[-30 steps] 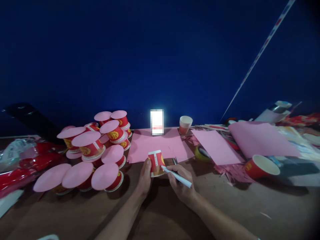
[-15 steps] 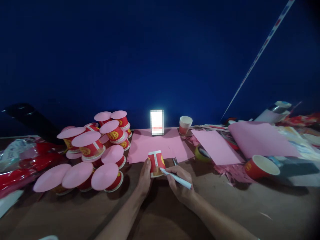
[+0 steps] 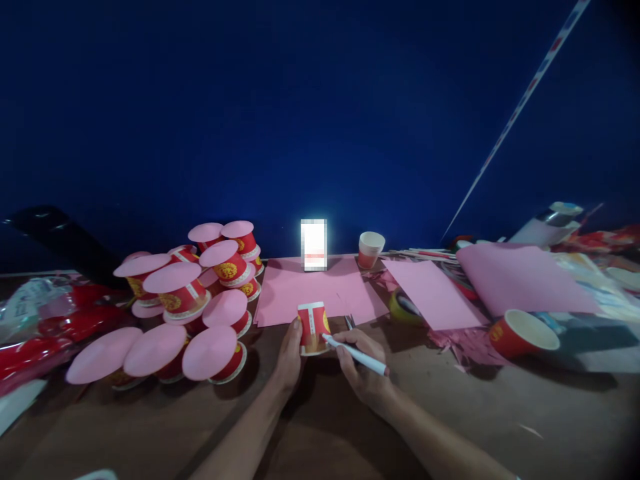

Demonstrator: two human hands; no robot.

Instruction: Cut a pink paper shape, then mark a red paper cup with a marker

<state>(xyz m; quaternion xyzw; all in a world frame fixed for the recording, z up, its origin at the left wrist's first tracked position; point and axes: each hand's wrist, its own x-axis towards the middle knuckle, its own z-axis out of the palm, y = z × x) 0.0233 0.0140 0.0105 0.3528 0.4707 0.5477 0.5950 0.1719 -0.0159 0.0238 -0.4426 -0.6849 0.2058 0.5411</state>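
My left hand [image 3: 290, 353] grips the left side of a red paper cup [image 3: 307, 327], which is turned upside down with its wide rim toward me. The cup carries a white strip and a yellow emblem. In my right hand [image 3: 363, 363] is a white marker [image 3: 363, 358] with a reddish end, its tip at the cup's lower right wall. Whether the tip touches the cup cannot be made out. Just beyond my right hand, the metal tips of a dark tool [image 3: 349, 321] lie on the table. Pink paper sheets [image 3: 295, 287] spread behind the cup.
On the left stand several upturned red cups topped with pink discs [image 3: 210, 353]. A bright phone-like screen [image 3: 314, 243] and a white-and-red cup [image 3: 371, 250] are at the back. To the right are tape [image 3: 404, 308], paper scraps [image 3: 467, 347] and a tipped red cup [image 3: 523, 333].
The marker has shifted very slightly right and its angle has changed a little. The cup has turned or tilted slightly in my left hand. Everything else stays put.
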